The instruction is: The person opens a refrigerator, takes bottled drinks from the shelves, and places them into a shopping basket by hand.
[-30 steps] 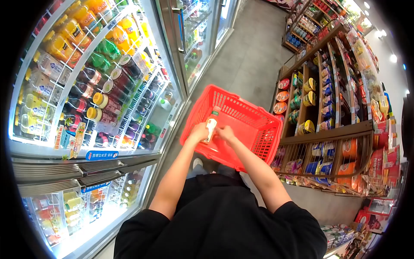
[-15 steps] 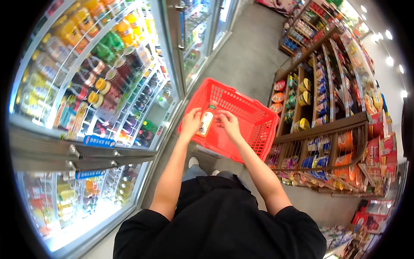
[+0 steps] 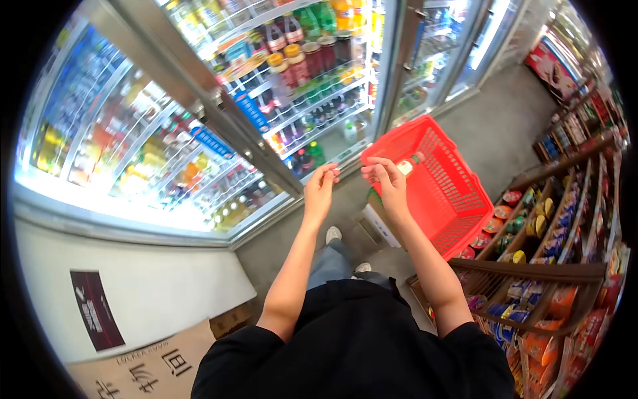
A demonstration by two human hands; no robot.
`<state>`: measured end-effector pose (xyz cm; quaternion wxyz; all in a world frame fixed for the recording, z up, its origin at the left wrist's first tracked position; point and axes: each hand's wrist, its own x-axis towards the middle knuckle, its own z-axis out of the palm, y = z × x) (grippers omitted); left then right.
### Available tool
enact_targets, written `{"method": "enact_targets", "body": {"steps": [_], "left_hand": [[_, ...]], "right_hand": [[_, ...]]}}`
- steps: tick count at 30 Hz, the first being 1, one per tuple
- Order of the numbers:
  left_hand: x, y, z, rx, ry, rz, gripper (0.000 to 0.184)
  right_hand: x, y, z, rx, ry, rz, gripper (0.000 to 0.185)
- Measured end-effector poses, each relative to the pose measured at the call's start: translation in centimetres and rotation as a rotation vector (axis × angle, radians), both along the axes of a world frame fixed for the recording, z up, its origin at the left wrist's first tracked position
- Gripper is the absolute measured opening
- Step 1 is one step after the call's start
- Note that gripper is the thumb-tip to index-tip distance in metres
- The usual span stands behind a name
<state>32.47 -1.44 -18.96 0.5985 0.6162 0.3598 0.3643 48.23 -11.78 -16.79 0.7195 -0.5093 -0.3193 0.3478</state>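
Observation:
My left hand (image 3: 319, 193) is in the air just left of the red shopping basket (image 3: 460, 237), its fingers loosely bent and nothing visible in them. Over the basket's near left rim, my right hand (image 3: 390, 187) has half-curled fingers with gaps between them and holds nothing that I can see. A small bottle (image 3: 406, 166) with a pale label and green cap lies inside the basket, partly hidden behind the right hand's fingers. Neither hand appears to grip the rim.
Glass-fronted drink coolers with metal door frames (image 3: 262, 154) line the left. Shelves of packaged noodles and snacks (image 3: 525, 226) stand at the right. A cardboard box (image 3: 379, 225) sits on the floor below the basket, near my feet. A white panel (image 3: 153, 279) is at lower left.
My view has turned left, so the basket appears farther right. My left hand has moved away from the bottle and out of the basket. The right hand is now at the near left rim.

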Motion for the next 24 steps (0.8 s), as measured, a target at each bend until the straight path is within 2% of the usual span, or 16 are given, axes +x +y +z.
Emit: {"method": "enact_targets", "body": {"steps": [5, 8, 13, 15, 21, 23, 24], "left_hand": [[-7.8, 1.4, -0.8, -0.058, -0.048, 0.321, 0.028], [-11.1, 4.4, 0.5, 0.004, -0.085, 0.431, 0.033], [-14.8, 10.3, 2.9, 0.087, -0.158, 0.569, 0.038], [-15.7, 12.8, 3.9, 0.162, -0.114, 0.634, 0.043], [-15.6, 19.9, 6.4, 0.243, -0.064, 0.682, 0.059], [-15.6, 22.6, 6.4, 0.118, 0.011, 0.512, 0.06], [-14.9, 22.2, 8.3, 0.167, 0.086, 0.582, 0.063]], "right_hand": [[-5.5, 3.3, -1.0, 0.009, 0.026, 0.191, 0.027], [-8.1, 5.7, -1.0, -0.009, 0.005, 0.359, 0.028], [-10.9, 10.3, 0.4, -0.032, -0.024, 0.434, 0.03], [-11.8, 12.1, 1.1, -0.026, -0.045, 0.486, 0.03], [-12.9, 16.7, 3.5, -0.05, -0.039, 0.505, 0.031], [-12.9, 17.6, 3.9, -0.064, -0.052, 0.513, 0.031], [-12.9, 17.9, 4.2, -0.098, -0.062, 0.511, 0.035]]}}
